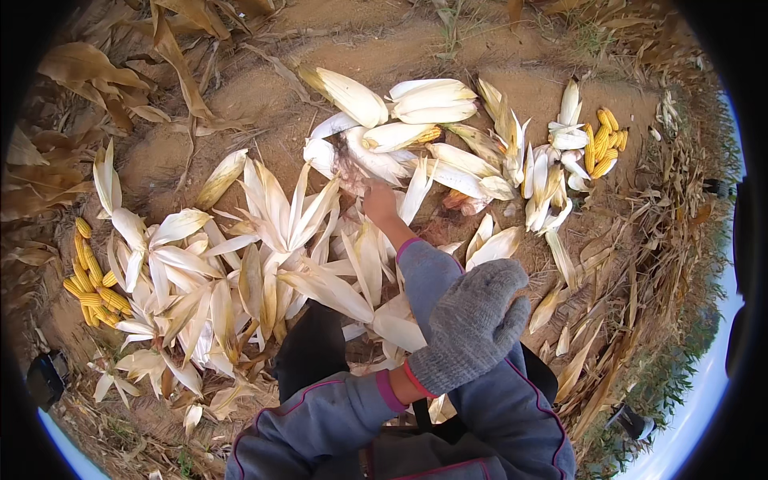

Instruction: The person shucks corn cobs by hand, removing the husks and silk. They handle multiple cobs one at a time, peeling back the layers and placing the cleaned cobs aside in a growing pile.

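Note:
My right hand (379, 202) is bare and reaches across to the husks, its fingers touching or close to a tuft of brown corn silk (353, 174); whether it grips anything is hidden. My left hand (474, 321), in a grey knitted glove, lies crossed over my right forearm. Its fingers are together, and its palm side is hidden. Beyond the bare hand lie several ears of corn in pale husks (435, 101), one with yellow kernels showing (429, 134). Opened empty-looking husks (282, 210) spread in a heap before me.
Husked yellow cobs lie in a pile at the far left (90, 282) and in another at the right (606, 144). A single husked ear (222, 179) rests on the reddish soil. Dry stalks and leaves (645, 258) line the right side; more dry leaves (90, 72) lie at upper left.

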Motion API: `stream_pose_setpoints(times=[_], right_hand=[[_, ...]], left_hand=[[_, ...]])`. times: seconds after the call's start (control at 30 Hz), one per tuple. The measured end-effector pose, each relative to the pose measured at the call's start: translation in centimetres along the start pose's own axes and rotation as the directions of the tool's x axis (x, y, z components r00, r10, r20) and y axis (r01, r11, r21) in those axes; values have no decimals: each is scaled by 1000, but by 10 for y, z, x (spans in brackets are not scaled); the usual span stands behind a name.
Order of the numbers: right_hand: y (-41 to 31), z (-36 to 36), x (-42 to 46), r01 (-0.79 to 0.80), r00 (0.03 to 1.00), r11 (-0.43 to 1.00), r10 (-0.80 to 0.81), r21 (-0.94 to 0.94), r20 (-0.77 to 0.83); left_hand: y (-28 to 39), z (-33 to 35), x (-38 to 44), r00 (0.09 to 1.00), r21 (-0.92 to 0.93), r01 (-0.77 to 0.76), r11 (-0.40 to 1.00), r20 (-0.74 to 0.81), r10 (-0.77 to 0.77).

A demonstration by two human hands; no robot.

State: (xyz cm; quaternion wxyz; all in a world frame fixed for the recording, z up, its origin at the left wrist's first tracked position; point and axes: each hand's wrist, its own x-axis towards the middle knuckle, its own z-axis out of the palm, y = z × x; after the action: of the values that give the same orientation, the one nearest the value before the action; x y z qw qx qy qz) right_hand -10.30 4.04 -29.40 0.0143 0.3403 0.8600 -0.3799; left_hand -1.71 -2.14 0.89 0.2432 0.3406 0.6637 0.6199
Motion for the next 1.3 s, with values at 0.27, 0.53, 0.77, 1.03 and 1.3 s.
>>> stream_pose_setpoints(times=[0.27, 0.53, 0.77, 1.03, 1.3], right_hand=[[-21, 19, 0, -245, 937, 969, 246, -33, 249], [-19, 56, -11, -344, 919, 938, 347, -47, 188], [-2, 63, -9, -419, 891, 848, 317, 325, 324], [-54, -29, -32, -254, 954, 901, 174, 352, 243], [0, -202, -158, 325, 896, 928, -363, 181, 254]], left_hand=[[-2, -15, 2, 993, -64, 112, 992, 48, -109], [3, -22, 1, 981, -9, 152, 988, 120, -150], [3, -10, -2, 988, -57, 103, 993, 123, -96], [-9, -9, -3, 995, 33, 78, 996, 64, -80], [-12, -22, 11, 934, 495, -78, 865, 340, -111]])
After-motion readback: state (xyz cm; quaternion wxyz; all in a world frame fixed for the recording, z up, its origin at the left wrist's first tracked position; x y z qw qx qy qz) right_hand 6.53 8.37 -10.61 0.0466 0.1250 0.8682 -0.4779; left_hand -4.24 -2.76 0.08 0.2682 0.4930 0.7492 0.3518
